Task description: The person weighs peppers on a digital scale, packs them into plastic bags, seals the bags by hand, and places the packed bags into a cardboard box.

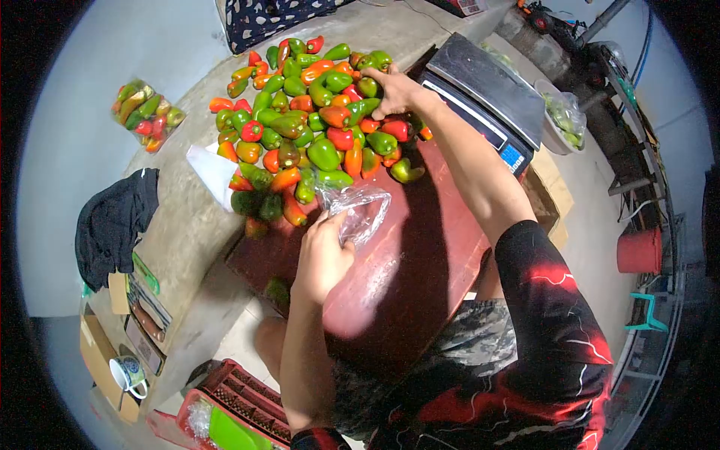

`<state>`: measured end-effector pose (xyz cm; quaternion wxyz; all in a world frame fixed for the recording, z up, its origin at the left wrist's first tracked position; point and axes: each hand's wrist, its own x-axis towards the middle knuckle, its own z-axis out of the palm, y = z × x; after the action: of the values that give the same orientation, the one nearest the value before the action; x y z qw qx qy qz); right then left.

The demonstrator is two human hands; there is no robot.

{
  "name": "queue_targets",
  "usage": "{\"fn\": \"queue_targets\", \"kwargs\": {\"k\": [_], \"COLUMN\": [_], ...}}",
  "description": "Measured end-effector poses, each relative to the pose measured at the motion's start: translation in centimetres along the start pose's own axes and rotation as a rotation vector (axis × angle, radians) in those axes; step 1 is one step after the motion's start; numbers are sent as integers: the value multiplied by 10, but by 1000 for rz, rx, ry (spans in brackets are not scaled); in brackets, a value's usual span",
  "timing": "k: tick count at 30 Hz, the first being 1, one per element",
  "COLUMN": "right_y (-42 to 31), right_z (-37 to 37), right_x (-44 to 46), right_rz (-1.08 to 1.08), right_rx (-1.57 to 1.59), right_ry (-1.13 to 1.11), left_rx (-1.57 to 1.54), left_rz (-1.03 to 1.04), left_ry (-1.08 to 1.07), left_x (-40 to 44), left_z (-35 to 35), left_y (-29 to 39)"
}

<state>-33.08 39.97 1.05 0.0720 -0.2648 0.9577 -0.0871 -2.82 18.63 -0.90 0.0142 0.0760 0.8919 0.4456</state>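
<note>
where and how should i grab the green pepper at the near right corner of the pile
Probably best around the plump middle of the green pepper, coming from the near right: bare red tabletop lies open there, while other peppers crowd its far left side.

The wearer's black short-sleeved shirt (450,412) carries cloudy red patches and thin, jagged white lines like lightning. Its right sleeve (555,300) ends near the elbow. Mottled grey camouflage shorts (480,337) show beside the near edge of the bench (360,292). Forearms (476,165), left hand (324,255) and right hand (401,90) are bare.
</note>
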Motion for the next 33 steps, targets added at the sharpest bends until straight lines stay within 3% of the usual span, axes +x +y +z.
{"fn": "queue_targets", "kwargs": {"k": [6, 10, 12, 14, 22, 30, 33], "right_y": [19, 20, 19, 17, 20, -14, -11], "right_z": [27, 21, 23, 16, 31, 21, 27], "right_x": [-11, -7, -6, -7, -18, -21, -20], "right_rz": [-83, -106, -143, -105, -184, -62, -148], "right_rx": [153, 227, 238, 481, 392, 263, 227], "right_ry": [213, 105, 192, 58, 358, 164, 200], "left_rx": [-10, -28, -23, -8, -7, -5, -61], "left_rz": [0, -12, 1, 25, 56, 84, 58], "left_ry": [-12, -34, -34, -7, 15, -3, -36], "left_x": [0, 3, 3, 3, 6, 6, 8], "left_z": [-4, -2, -1, 5, 12, 14, 10], "left_y": [6, 10, 9, 3, -5, -7, -1]}}
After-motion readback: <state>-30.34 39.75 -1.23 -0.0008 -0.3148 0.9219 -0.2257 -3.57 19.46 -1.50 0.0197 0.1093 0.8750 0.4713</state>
